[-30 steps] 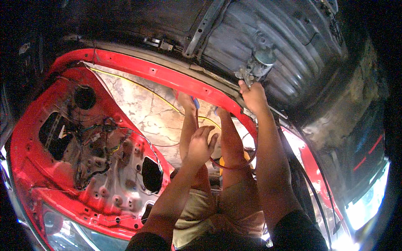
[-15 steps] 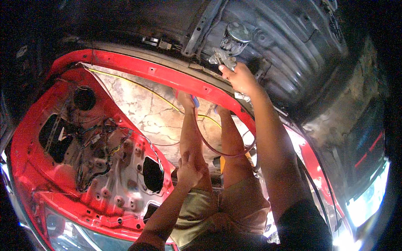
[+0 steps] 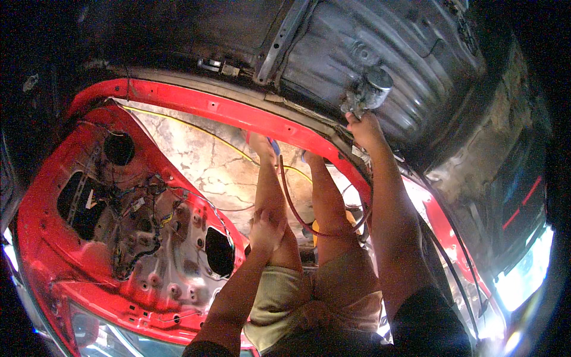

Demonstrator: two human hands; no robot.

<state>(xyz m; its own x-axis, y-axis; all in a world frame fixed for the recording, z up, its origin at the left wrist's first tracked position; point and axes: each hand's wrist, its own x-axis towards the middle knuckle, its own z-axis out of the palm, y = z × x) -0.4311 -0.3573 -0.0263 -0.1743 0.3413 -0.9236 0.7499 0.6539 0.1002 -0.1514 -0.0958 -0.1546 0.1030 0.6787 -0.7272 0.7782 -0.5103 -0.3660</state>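
Note:
My right hand point(image 3: 367, 132) is closed round a metal spray gun point(image 3: 357, 98), and a round, shiny cup point(image 3: 379, 85) is fixed to the gun. The gun is held just over the dark ribbed car floor point(image 3: 437, 71), inside the door opening. Behind the fingers, the handle is mostly hidden. My left hand point(image 3: 267, 230) rests on my left leg near the knee, fingers laid over it and no tool in them. A dark red hose point(image 3: 292, 204) loops across my legs toward my right forearm.
A red car door point(image 3: 44, 226) stands open at the left, its inner side stripped and loose wiring point(image 3: 156, 205) hanging on it. The red door sill point(image 3: 238, 113) runs between me and the car floor. A yellow cable point(image 3: 205, 135) lies on the cracked ground.
My right hand has carried the spray gun to the right and slightly down, and its cup is turned differently. My left hand stays on my leg. The view has shifted slightly.

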